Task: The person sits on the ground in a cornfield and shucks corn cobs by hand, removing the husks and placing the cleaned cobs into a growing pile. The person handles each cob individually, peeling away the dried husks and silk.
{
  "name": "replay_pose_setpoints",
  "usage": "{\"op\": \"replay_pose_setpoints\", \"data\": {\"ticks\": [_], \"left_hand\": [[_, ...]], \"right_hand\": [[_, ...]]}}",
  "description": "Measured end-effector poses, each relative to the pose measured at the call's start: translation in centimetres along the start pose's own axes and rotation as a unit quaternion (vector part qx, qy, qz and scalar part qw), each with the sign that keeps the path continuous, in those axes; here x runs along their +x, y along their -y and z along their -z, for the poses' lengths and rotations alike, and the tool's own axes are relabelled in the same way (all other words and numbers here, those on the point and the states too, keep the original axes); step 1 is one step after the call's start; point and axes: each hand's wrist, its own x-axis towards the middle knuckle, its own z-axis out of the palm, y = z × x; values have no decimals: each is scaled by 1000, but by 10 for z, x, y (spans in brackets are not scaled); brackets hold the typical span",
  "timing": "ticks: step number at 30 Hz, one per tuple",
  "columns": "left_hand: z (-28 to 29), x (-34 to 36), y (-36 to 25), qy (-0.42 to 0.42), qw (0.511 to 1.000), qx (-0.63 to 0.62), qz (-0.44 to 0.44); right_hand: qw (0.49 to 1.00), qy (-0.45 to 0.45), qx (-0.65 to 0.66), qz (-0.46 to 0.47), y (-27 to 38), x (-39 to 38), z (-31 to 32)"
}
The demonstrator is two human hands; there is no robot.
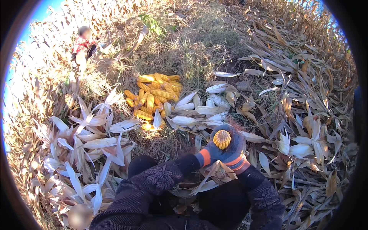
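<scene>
An ear of corn (222, 139) points its yellow end up toward me between my two gloved hands. My left hand (213, 151), in a dark grey glove with an orange cuff, is closed at the ear's left and lower side. Around its right side wraps my right hand (237, 148), gloved alike. Dry husk leaves (217, 173) hang below the hands, close to the cuffs. Reddish-brown silk shows just above the right glove. The lower part of the ear and some fingertips are hidden.
A pile of bare yellow ears (155, 94) lies ahead to the left. Right beside it are several ears still in pale husks (209, 109). Loose husks (92, 138) cover the left ground, dry stalks (299, 96) the right. Another person (82, 46) is at the far left.
</scene>
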Motion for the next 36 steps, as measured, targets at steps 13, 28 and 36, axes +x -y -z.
{"op": "replay_pose_setpoints", "data": {"ticks": [13,28,36], "left_hand": [[25,-6,-46,150,947,171,226],[32,-9,-32,108,958,262,52],[32,-5,-36,41,990,131,15]], "right_hand": [[956,-177,160,-171,-22,26,12],[806,-317,338,-369,-70,31,47],[754,-396,360,-381,-121,15,75]]}}
